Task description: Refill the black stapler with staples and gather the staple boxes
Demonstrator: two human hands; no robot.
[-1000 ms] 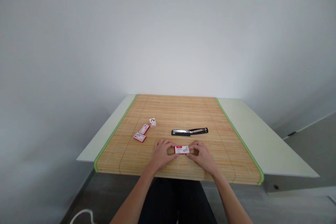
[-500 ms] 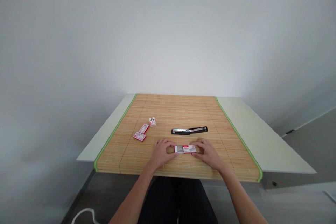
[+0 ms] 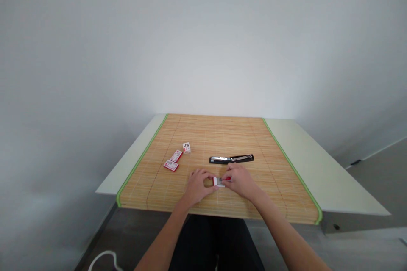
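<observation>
My left hand grips the left end of a small red and white staple box between thumb and fingers. The box lies on the mat with its tray partly slid out, and grey staples show in it. Over the box's right part, my right hand has its fingertips pinched together at the staples; whatever is between them is hidden. Just beyond the hands rests a black stapler, its arm opened wide so that the metal channel shows.
Two flat red and white boxes lie at the left, with a small white box behind them. A bamboo mat with green edging covers the middle of the white table. A wall stands behind.
My right hand has left the box's right end and moved left over it, its fingers now pinched at the staples. My left hand still holds the left end.
</observation>
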